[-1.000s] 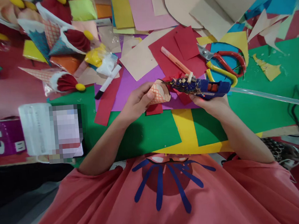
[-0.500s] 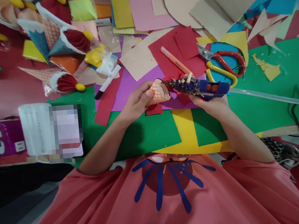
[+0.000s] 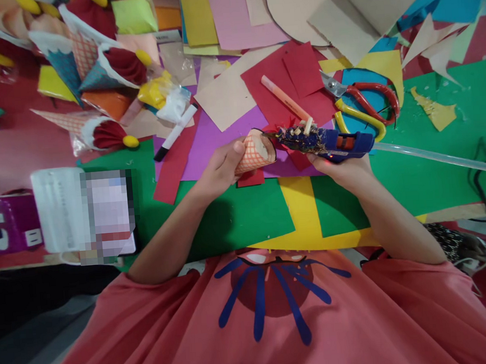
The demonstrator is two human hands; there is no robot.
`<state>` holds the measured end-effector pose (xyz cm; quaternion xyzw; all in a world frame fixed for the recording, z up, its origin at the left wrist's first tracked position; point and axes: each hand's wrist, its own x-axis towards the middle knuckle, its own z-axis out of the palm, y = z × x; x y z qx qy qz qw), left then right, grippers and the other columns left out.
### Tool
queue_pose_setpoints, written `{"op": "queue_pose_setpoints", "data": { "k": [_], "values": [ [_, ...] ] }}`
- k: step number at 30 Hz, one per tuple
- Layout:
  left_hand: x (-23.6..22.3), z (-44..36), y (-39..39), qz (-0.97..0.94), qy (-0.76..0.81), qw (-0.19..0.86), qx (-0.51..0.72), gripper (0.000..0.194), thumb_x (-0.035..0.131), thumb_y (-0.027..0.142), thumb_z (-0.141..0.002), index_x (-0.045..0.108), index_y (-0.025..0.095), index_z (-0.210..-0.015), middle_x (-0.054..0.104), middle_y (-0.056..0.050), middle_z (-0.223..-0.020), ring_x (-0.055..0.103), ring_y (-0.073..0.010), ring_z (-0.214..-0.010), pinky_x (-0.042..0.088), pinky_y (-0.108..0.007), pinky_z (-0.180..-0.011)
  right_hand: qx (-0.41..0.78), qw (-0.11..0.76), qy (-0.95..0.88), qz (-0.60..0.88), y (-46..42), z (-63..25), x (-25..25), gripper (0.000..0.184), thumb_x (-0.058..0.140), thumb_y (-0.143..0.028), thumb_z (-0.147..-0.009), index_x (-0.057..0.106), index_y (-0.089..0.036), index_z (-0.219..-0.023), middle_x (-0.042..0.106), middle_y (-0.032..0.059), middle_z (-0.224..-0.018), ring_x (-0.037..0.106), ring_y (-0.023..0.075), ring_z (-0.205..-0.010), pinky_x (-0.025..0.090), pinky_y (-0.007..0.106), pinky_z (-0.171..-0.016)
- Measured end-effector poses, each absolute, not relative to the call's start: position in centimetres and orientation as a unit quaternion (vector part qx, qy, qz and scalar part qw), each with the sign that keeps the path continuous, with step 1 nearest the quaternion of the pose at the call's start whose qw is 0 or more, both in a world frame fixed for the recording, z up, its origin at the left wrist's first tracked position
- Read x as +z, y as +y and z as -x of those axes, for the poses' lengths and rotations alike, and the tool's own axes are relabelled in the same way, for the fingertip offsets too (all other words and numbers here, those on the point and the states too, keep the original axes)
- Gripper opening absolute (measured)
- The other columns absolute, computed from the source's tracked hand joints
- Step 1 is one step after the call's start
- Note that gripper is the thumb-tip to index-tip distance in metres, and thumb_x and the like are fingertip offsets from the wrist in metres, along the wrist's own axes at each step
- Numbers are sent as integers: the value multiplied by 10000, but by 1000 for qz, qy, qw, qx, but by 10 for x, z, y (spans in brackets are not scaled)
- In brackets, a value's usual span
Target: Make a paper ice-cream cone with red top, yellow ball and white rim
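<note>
My left hand (image 3: 223, 164) is closed around a small orange-and-white checked paper cone (image 3: 255, 154), its open mouth turned to the right. In my right hand (image 3: 343, 168) is a blue hot glue gun (image 3: 347, 143), its front crusted with dried bits and a clear glue stick (image 3: 438, 156) trailing from its back. The gun's nozzle is at the upper rim of the cone; whether it touches cannot be made out. Fingers of my right hand are partly hidden by the gun. Red card strips (image 3: 251, 178) lie under the cone.
Scissors with red and yellow handles (image 3: 373, 101) lie behind the glue gun. An orange marker (image 3: 286, 97) and a black-capped marker (image 3: 175, 132) rest on coloured paper. Finished cones (image 3: 108, 131) pile up at the left, near a phone (image 3: 111, 215) and a face mask (image 3: 59, 210).
My left hand has turned the cone slightly, and its thumb has shifted up along the side. The glue gun has stayed nearly still at the rim.
</note>
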<state>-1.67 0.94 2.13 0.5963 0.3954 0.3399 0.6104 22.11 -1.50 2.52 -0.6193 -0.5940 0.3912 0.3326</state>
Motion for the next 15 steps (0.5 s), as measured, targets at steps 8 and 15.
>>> {"op": "queue_pose_setpoints", "data": {
  "k": [8, 15],
  "values": [
    [17, 17, 7, -569, 379, 638, 354, 619, 423, 737, -865, 605, 151, -944, 604, -37, -736, 471, -58, -460, 315, -169, -347, 394, 333, -600, 612, -15, -221, 22, 160, 769, -349, -714, 646, -256, -759, 737, 17, -736, 720, 238, -734, 653, 382, -652],
    [19, 18, 8, -606, 362, 619, 343, 589, 456, 712, -870, 612, 160, -1000, 614, -45, -809, 517, -58, -508, 352, -154, -408, 357, 349, -591, 633, -20, -230, 12, 230, 805, -360, -687, 642, -268, -820, 752, 32, -881, 711, 273, -921, 625, 468, -885]
  ]
}}
